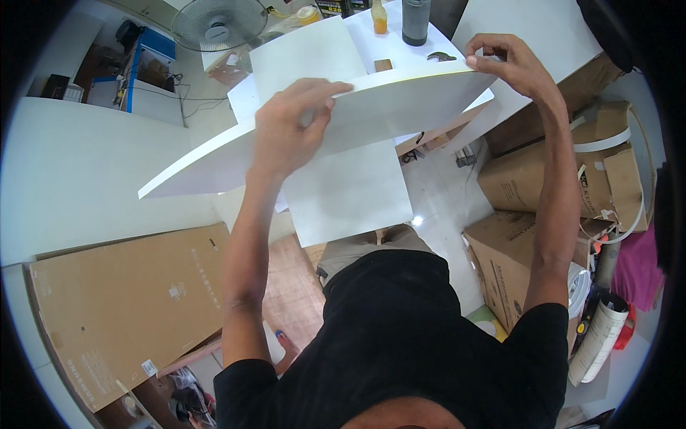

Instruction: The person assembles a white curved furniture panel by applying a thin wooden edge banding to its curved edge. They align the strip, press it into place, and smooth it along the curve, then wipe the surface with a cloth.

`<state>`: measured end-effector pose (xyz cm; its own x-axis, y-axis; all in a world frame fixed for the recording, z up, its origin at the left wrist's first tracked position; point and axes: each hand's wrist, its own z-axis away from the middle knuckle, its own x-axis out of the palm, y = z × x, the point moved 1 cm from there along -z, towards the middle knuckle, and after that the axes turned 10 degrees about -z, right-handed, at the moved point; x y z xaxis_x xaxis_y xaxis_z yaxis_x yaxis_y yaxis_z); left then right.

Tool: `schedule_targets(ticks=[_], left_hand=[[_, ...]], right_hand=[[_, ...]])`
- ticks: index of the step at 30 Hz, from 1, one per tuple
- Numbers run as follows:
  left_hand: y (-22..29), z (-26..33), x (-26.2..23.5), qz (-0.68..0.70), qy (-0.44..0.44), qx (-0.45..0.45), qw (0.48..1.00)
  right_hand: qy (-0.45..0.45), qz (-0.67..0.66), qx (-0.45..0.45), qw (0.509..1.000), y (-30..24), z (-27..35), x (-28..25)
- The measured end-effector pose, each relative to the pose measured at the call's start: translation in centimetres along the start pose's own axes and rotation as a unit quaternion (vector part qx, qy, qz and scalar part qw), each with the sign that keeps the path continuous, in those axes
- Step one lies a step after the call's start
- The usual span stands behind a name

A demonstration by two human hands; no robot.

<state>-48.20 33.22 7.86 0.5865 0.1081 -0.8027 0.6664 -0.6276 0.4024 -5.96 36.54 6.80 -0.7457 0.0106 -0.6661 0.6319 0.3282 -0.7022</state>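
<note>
A long white panel stands on edge, tilted, across a second flat white board. My left hand grips its upper edge near the middle, index finger stretched along the edge and thumb on the near face. My right hand pinches the same edge at its right end between thumb and fingers. A thin yellowish line runs along that edge; whether it is tape or glue I cannot tell. Behind the panel, a small brown block and a dark small object lie on the white table.
A dark bottle and a small orange-filled bottle stand at the table's back. A fan is at the far left. Cardboard boxes crowd the right; a large flat carton leans at the lower left.
</note>
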Motion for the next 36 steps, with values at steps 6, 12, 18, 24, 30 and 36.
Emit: schedule_targets(ticks=[6, 12, 18, 24, 30, 36], left_hand=[[1.5, -1.5, 2.5, -0.005, 0.035, 0.017, 0.999], [1.3, -1.9, 3.6, 0.024, 0.041, -0.002, 0.999], [2.9, -2.9, 3.5, -0.003, 0.017, 0.003, 1.000], [6.1, -5.6, 6.4, 0.023, 0.034, 0.072, 0.997], [6.6, -6.0, 7.5, 0.006, 0.005, -0.019, 1.000], [6.8, -5.9, 7.7, -0.007, 0.012, -0.019, 1.000]], right_hand=[[-0.012, 0.004, 0.018, 1.000, -0.1, 0.0, -0.1], [0.000, -0.012, 0.003, 1.000, -0.7, 0.4, 0.0], [0.006, -0.016, 0.001, 1.000, -1.4, 0.8, -0.1], [0.014, -0.025, 0.009, 1.000, -1.3, 0.8, 0.2], [0.019, -0.028, -0.015, 0.999, -0.2, 0.6, 0.5], [0.014, -0.026, -0.006, 1.000, -1.3, 1.1, -0.5]])
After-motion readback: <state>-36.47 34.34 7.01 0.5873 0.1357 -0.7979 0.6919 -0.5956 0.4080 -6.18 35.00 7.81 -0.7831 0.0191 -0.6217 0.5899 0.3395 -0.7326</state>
